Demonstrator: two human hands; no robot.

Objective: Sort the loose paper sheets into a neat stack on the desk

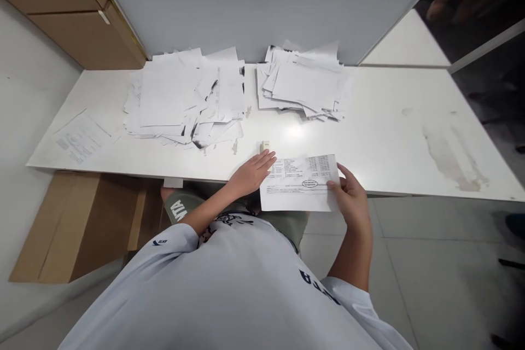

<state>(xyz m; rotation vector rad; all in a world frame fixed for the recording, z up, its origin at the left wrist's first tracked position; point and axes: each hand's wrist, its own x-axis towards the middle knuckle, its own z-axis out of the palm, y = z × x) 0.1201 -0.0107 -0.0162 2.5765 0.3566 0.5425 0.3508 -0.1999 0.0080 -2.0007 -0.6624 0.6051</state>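
Note:
A printed sheet of paper [295, 197] lies partly on the table's front edge and hangs over it toward my lap. It bears rows of text and an oval mark. My right hand [351, 197] pinches its right edge, thumb on top and fingers behind. On the sheet's upper left corner rests my left hand [252, 173], with its fingers stretched out flat and side by side. Just beyond those fingertips stands a small whitish block [264, 146], partly hidden; its kind is unclear.
Two untidy paper piles, a left one [164, 93] and a right one [305, 82], lie along the back of the white table [381, 136] against a grey panel [262, 5]. A loose printed sheet [84, 134] lies far left. Cardboard boxes [61, 229] stand below left.

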